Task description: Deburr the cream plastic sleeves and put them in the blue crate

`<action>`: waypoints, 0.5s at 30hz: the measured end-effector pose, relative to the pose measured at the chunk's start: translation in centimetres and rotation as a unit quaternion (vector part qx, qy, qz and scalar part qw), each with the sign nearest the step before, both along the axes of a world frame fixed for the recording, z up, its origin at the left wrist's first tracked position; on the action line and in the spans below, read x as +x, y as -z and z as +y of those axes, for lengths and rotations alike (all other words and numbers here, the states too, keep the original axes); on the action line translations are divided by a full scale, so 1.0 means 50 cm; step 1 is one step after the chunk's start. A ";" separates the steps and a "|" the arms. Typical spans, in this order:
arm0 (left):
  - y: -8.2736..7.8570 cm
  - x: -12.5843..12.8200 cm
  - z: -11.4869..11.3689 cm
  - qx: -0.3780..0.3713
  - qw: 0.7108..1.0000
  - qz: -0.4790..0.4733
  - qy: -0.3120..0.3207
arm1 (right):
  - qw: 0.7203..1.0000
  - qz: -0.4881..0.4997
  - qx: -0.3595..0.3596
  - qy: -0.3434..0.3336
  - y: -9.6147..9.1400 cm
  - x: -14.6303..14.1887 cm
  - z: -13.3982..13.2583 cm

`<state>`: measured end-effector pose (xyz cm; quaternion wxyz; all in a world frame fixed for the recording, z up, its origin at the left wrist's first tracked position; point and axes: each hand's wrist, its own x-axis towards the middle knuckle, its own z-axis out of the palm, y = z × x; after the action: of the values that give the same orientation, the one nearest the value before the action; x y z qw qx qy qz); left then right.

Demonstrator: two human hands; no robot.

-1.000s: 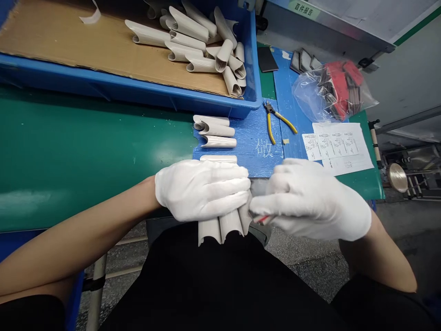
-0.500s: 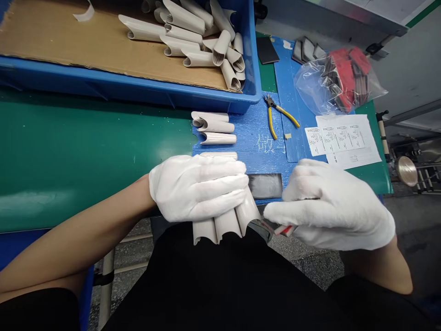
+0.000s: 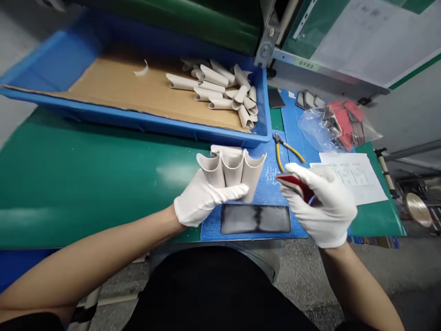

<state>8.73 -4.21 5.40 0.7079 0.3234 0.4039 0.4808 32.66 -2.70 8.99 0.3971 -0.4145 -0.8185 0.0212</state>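
White-gloved, my left hand (image 3: 203, 200) grips three off-white plastic tubes (image 3: 232, 171) side by side, thumb across them. Their scooped, curved ends point away from me. Just behind them, another off-white tube (image 3: 225, 150) shows in part on the table. My right hand (image 3: 322, 204), also gloved, is closed round a thin red-and-grey sanding pad (image 3: 292, 181), held to the right of the tubes and apart from them. Below the tubes, a black abrasive sheet (image 3: 241, 219) with whitish dust lies flat near the table's front edge.
A blue bin (image 3: 172, 133) lined with cardboard holds a heap of similar tubes at the back. Yellow-handled cutters (image 3: 279, 154) lie right of centre. Farther right are a clear bag of red-and-grey pads (image 3: 341, 126), several dark pads (image 3: 309, 99) and printed papers (image 3: 365, 179).
My left hand has turned the three tubes so their scooped ends face away from me, and lifted them off the black sheet. My right hand has moved up, with the pad now plainly visible.
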 end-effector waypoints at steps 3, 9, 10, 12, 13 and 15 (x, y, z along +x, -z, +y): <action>0.011 -0.006 0.003 -0.059 0.997 -0.028 0.036 | 1.000 -0.021 0.006 0.010 0.018 -0.020 0.016; 0.022 -0.022 0.006 -0.103 0.994 -0.033 0.034 | 0.998 -0.045 0.036 0.000 0.014 -0.053 0.038; 0.024 -0.023 0.007 -0.090 0.995 -0.025 0.026 | 0.998 -0.050 0.036 0.000 0.012 -0.056 0.040; 0.026 -0.024 0.009 -0.064 0.998 0.008 0.009 | 0.998 -0.065 0.026 0.004 0.010 -0.062 0.041; 0.026 -0.025 0.011 -0.050 0.998 0.031 -0.003 | 0.998 -0.065 0.011 0.006 0.011 -0.064 0.042; 0.026 -0.026 0.013 -0.024 0.997 0.069 -0.032 | 0.998 -0.023 -0.054 -0.019 0.020 -0.066 0.045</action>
<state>7.44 -3.56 4.11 0.6703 0.3250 0.4734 0.4701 29.38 -0.45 8.01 0.3542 -0.4207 -0.8328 0.0635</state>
